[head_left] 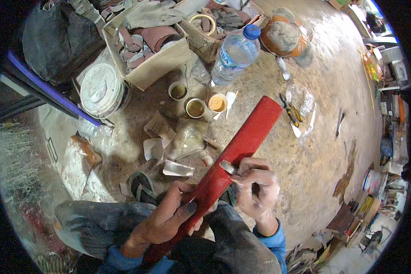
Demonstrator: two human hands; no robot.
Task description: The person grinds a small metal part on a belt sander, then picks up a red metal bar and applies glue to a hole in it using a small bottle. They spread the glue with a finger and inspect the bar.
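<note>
Red bar point(249, 137) slants from near left to far right — left hand point(166, 217) wrapped round its near half, right hand point(264, 182) at its right side, pinching a small silvery piece point(227, 167) over its middle.

1 end of the red bar point(212, 183), the nearer, is hidden.

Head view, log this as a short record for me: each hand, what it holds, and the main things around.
Left hand: wrapped around a long red bar
Right hand: pinching a small pale round-edged piece over the bar; contact unclear
Cups: three, on the floor
Bottle: clear, blue cap, upright
Pliers: right of the bar
Bucket: white, lidded, left of the cups
</note>
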